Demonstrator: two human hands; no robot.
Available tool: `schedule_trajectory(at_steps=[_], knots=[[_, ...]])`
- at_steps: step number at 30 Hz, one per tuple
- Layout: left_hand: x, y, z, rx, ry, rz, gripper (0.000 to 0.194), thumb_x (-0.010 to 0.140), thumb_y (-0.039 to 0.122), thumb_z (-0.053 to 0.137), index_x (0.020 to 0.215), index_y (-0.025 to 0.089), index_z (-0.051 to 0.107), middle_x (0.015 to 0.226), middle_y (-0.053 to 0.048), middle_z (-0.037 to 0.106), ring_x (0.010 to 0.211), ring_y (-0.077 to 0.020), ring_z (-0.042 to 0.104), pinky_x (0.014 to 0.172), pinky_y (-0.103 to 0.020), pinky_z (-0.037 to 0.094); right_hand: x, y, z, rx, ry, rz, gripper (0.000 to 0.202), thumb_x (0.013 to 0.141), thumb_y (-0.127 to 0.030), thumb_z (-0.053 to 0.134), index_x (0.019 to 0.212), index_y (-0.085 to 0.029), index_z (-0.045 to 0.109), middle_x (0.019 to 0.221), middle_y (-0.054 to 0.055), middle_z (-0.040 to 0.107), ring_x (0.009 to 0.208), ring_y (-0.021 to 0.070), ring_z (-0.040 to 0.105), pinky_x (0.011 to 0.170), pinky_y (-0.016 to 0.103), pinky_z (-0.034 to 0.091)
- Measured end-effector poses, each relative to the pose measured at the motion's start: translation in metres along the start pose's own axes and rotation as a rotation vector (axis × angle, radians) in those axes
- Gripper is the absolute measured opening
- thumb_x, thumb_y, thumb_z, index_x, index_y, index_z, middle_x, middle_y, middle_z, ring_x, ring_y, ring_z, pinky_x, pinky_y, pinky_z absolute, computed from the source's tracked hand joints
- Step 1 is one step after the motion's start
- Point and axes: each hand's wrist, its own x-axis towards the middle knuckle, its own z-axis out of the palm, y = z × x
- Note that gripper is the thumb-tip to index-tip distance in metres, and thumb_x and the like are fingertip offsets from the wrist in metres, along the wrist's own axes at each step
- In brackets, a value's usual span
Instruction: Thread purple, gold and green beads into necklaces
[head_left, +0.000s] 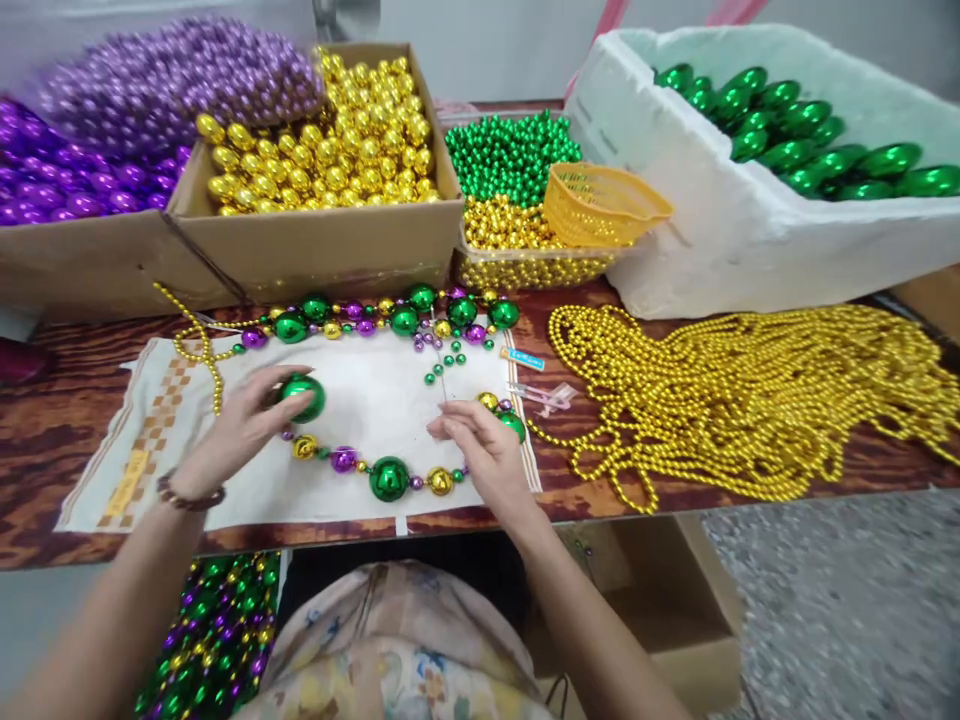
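A strand of green, gold and purple beads (pixel 389 479) curves over a white cloth (pixel 360 400) on the table. My left hand (pixel 251 415) has its fingers round a large green bead (pixel 306 397) at the strand's left end. My right hand (pixel 480 445) is closed in a pinch at a thin, needle-like line above the strand's right part. More large green beads (pixel 291 325) with gold and purple ones lie along the cloth's back edge. Small loose green beads (pixel 454 358) and purple ones lie near my right fingertips.
Gold bead chains (pixel 735 400) are heaped at the right. Behind stand a cardboard box (pixel 322 245) of gold beads, a plastic tub (pixel 532 270) with an orange basket (pixel 600 205), and a foam box (pixel 690 240) of green beads. A blue-labelled item (pixel 525 358) lies beside the cloth.
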Motion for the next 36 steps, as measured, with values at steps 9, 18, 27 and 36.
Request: schedule_trajectory(at_steps=[9,18,27,36], knots=[[0.047,0.042,0.109,-1.262,-0.247,-0.241,0.040,0.086,0.045,0.072,0.115,0.019,0.065,0.104,-0.008,0.070,0.090,-0.0230,0.072,0.077,-0.035,0.060,-0.019,0.011,-0.014,-0.019,0.115,0.013,0.013,0.088,-0.028,0.068,0.092,-0.018,0.074,0.065,0.001,0.071,0.055,0.0133,0.067,0.052,0.022,0.056],[0.064,0.046,0.106,-1.543,-0.178,-0.471,0.033,0.092,0.047,0.063,0.099,0.015,0.060,0.095,-0.009,0.070,0.088,-0.0216,0.071,0.086,-0.039,0.060,-0.037,0.026,-0.014,-0.182,0.017,-0.054,0.017,0.093,-0.027,0.061,0.094,-0.018,0.075,0.057,-0.001,0.064,0.049,0.0120,0.061,0.048,0.020,0.051],[0.068,0.047,0.105,-1.582,-0.139,-0.510,0.034,0.087,0.046,0.070,0.099,0.016,0.059,0.092,-0.007,0.067,0.084,-0.0185,0.067,0.077,-0.033,0.061,-0.038,0.029,-0.007,-0.244,0.029,-0.056,0.018,0.094,-0.029,0.059,0.095,-0.017,0.074,0.056,-0.001,0.063,0.047,0.0127,0.060,0.048,0.022,0.050],[0.068,0.044,0.103,-1.575,-0.144,-0.482,0.035,0.086,0.046,0.072,0.101,0.018,0.058,0.093,-0.005,0.067,0.085,-0.0181,0.068,0.078,-0.034,0.061,-0.038,0.030,-0.006,-0.235,0.021,-0.041,0.017,0.093,-0.028,0.060,0.094,-0.018,0.074,0.057,-0.002,0.063,0.048,0.0124,0.061,0.048,0.021,0.051]])
